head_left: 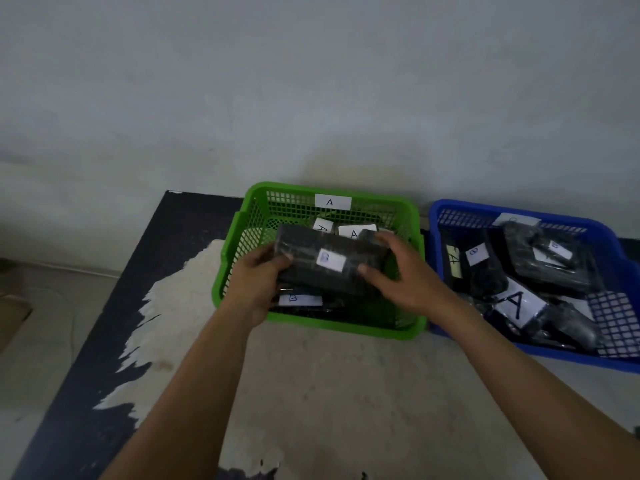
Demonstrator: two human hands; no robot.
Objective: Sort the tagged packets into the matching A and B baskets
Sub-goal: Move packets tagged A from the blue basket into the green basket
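Observation:
A green basket [313, 330] labelled A stands at the middle of the table. A blue basket [519, 211] stands to its right. Above the green basket, both hands hold a black packet [304, 251] with a white B tag. My left hand [256, 282] grips its left end and my right hand [401, 271] grips its right end. Under it in the green basket lie packets tagged A [353, 233] at the back and one tagged B [299, 299] at the front. The blue basket holds several black packets, some tagged B [477, 254] and some A [514, 303].
The table [346, 393] has a worn, pale top with dark patches at the left. A grey wall [311, 98] rises right behind the baskets. The table's left edge drops to a floor [34, 323].

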